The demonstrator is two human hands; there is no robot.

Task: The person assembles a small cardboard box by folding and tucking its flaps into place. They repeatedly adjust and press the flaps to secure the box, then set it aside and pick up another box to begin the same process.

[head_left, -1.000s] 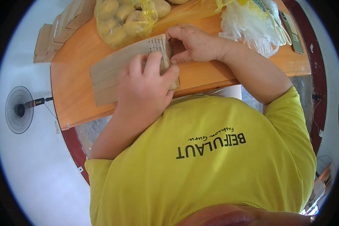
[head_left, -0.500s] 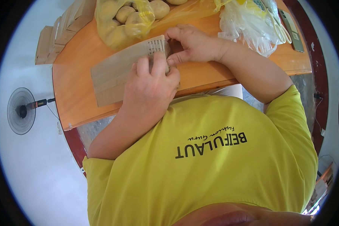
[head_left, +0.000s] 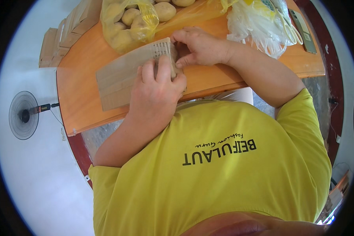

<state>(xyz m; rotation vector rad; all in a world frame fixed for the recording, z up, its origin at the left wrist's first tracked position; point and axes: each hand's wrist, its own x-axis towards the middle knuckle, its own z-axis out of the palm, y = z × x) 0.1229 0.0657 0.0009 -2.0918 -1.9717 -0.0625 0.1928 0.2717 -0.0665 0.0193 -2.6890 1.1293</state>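
Note:
A long brown cardboard box (head_left: 116, 78) lies at a slant near the front edge of the wooden table, with printed marks by its right end. My left hand (head_left: 155, 84) grips that end from above, its fingers bent over the top and side. At the right end face, my right hand (head_left: 202, 47) has its index finger on the far corner and its thumb lower down, pinching the end. Part of this end is hidden by my fingers, so I cannot tell how its flap sits.
Behind the box, potatoes (head_left: 165, 11) lie in and beside a yellow plastic bag (head_left: 124, 39). Clear plastic bags (head_left: 251, 29) and a phone (head_left: 304, 31) lie on the right of the table (head_left: 76, 98). More cardboard boxes (head_left: 63, 37) stand far left, above a fan (head_left: 24, 115).
Both hands keep their hold on the box's right end, with only slight finger shifts. The whole view has drifted a little.

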